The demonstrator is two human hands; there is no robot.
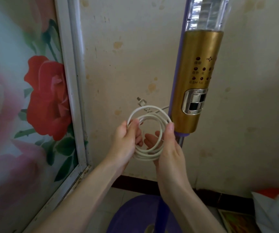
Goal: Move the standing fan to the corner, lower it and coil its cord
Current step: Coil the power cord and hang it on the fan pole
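Stained wall [127, 56] behind fan [199, 78] and cord [145, 154]

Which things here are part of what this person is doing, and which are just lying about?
Part of the job: coiled white cord, gripped by the left hand and right hand; its plug; standing fan; its purple base.

Just lying about: white and orange bag; rose-printed panel.

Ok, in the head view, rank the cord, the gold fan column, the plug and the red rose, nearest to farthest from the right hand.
1. cord: held in the right hand.
2. gold fan column: just up-right of the thumb.
3. plug: up-left, above the coil.
4. red rose: far left.
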